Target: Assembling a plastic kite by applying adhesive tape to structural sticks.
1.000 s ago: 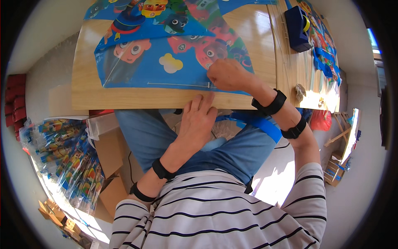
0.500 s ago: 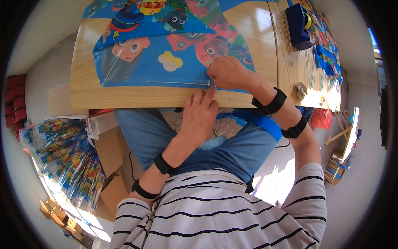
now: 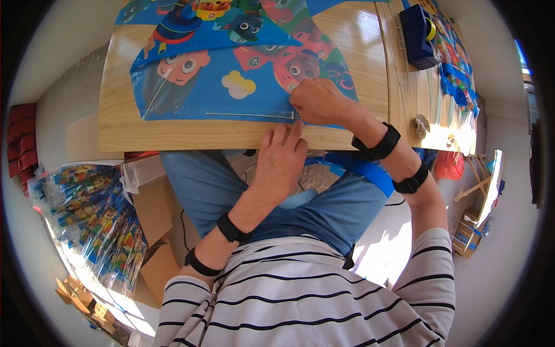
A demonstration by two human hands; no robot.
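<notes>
A pale wooden table (image 3: 173,136) is the landmark here: to its lower left, on the floor, lies a heap of clear plastic packages (image 3: 95,222) filled with bright multicoloured prints, with brown cardboard boxes (image 3: 156,231) beside them and a stack of red packs (image 3: 20,136) at the far left. On the table's right part stands a dark blue tape dispenser (image 3: 417,36) next to a bundle of thin pale sticks (image 3: 399,69). Spread over the table is a blue plastic kite sheet with cartoon animal prints (image 3: 231,63), its top cut off by the picture edge. A thin pale rod (image 3: 248,114) lies along the sheet's near edge, its long axis running left to right. The right hand (image 3: 321,101) rests curled on the sheet, fingertips bunched at the rod's right end; whether they pinch it is hard to tell. The left hand (image 3: 280,162) lies at the table's near edge, fingers together and extended toward that same end.
</notes>
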